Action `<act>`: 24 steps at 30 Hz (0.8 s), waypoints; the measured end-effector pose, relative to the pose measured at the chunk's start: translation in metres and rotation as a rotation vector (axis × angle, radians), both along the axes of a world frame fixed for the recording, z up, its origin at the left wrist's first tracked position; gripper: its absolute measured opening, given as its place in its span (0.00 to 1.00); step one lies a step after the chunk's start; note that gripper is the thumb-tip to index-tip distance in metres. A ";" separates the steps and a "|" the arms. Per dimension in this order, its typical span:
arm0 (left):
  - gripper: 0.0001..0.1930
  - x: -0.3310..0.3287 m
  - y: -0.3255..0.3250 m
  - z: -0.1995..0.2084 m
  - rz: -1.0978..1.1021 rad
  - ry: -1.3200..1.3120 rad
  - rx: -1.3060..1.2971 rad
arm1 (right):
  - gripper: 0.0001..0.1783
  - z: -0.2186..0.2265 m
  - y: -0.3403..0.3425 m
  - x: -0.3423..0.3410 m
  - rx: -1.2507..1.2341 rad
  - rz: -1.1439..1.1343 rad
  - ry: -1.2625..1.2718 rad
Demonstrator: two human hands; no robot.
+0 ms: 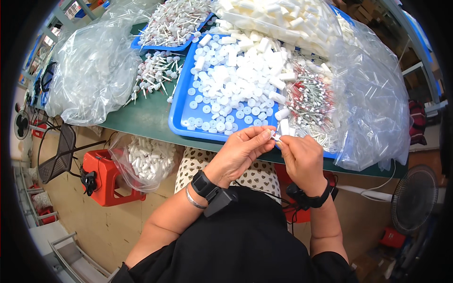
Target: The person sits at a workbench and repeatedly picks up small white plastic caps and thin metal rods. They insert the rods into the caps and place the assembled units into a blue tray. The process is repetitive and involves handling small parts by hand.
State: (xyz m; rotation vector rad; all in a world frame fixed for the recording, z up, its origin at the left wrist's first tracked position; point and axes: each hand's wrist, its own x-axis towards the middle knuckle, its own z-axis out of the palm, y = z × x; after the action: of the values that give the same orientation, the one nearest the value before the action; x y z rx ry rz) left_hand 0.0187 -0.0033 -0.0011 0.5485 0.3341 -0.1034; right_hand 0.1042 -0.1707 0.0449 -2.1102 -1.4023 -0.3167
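Just over the front edge of the blue tray (175,115), my two hands meet fingertip to fingertip. A small white plastic piece (275,136) is pinched between the thumb and forefinger of my left hand (245,150). Against the other side of that piece, the closed fingers of my right hand (303,156) grip something; they cover most of it. In the tray lie translucent round discs (221,109), white foam-like cylinders (283,114) and, at the right, a heap of thin pins with red and white parts (311,96).
Behind stands a clear bag of cream cylinders (283,19). Another blue tray (173,46) holds assembled sticks with discs, and more sticks (158,70) lie on the green table (127,118). Crumpled clear bags (92,70) flank the trays. A red stool (101,177) and fan (415,198) stand below.
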 end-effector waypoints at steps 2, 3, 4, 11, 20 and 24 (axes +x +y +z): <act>0.16 -0.001 -0.005 -0.008 -0.016 -0.042 -0.088 | 0.05 -0.003 0.002 -0.011 0.096 -0.096 0.601; 0.16 -0.002 -0.007 -0.011 -0.024 -0.062 -0.132 | 0.07 -0.005 0.003 -0.015 0.146 -0.143 0.902; 0.16 -0.002 -0.009 -0.013 -0.045 -0.085 -0.150 | 0.11 0.000 0.003 -0.015 0.158 -0.147 1.132; 0.16 -0.001 -0.010 -0.007 -0.063 0.015 -0.073 | 0.04 -0.020 0.000 -0.008 0.081 -0.089 0.270; 0.16 0.001 -0.006 -0.003 -0.087 0.023 0.001 | 0.05 -0.015 -0.008 -0.005 0.049 -0.060 0.562; 0.17 -0.004 0.003 -0.005 0.016 0.020 0.001 | 0.10 -0.003 -0.034 0.021 0.018 -0.191 0.667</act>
State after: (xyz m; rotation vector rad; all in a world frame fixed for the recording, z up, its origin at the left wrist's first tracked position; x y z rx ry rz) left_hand 0.0150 -0.0001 -0.0057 0.5461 0.3581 -0.0935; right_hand 0.1251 -0.2048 0.0421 -2.0592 -0.8056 0.2860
